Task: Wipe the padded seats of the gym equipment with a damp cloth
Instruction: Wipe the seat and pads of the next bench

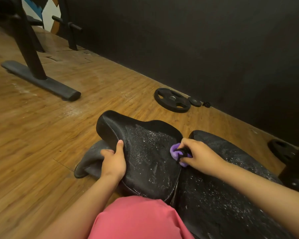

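A black padded seat (145, 152), wet and speckled with droplets, fills the lower middle of the head view. My left hand (113, 161) grips its left edge, thumb on top and fingers curled under. My right hand (199, 155) holds a bunched purple cloth (177, 152) and presses it on the seat's right edge, at the gap to a second black pad (231, 187). That pad is also wet and runs to the lower right. Part of the cloth is hidden under my fingers.
A large black weight plate (172, 100) and a small one (194, 101) lie on the wooden floor (33, 135) by the dark wall (197, 40). A bench's black foot bar (41, 80) stands at the far left. Another plate (281, 149) sits at the right.
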`<action>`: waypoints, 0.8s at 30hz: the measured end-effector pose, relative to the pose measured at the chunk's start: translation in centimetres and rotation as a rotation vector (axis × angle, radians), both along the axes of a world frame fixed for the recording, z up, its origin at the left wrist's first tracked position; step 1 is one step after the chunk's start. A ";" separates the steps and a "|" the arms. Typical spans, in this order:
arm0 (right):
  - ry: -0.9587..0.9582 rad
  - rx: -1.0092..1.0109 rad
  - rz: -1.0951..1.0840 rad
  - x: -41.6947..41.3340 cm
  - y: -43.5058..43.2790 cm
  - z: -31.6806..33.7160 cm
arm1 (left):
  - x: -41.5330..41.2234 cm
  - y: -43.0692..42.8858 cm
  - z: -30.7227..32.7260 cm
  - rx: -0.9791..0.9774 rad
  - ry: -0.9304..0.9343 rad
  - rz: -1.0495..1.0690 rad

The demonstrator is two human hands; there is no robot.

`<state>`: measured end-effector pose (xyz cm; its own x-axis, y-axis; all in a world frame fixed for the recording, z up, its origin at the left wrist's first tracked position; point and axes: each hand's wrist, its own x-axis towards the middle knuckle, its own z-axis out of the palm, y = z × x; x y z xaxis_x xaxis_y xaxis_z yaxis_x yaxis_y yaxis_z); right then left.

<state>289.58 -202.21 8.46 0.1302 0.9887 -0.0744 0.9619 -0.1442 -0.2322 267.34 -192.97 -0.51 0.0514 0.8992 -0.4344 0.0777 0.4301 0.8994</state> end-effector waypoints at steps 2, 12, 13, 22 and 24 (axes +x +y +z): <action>0.014 0.041 -0.032 1.3 1.4 -0.4 | 0.0 0.0 -0.1 0.003 0.005 -0.012; -0.045 0.036 -0.139 5.6 8.2 -1.7 | -0.1 0.5 -0.7 0.016 0.009 -0.014; -0.060 0.029 -0.121 5.4 7.9 -1.6 | -0.1 0.5 -0.7 0.017 0.007 -0.010; -0.032 -0.018 0.202 0.4 0.8 0.0 | -0.1 0.3 -0.4 0.016 0.019 -0.011; -0.031 -0.041 0.230 0.1 0.4 0.0 | -0.2 0.2 -0.3 0.019 0.021 -0.020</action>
<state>289.68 -201.85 8.47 -0.0948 0.9889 -0.1144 0.9772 0.0705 -0.2003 267.14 -192.80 -0.77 0.0606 0.9060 -0.4189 0.1057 0.4115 0.9053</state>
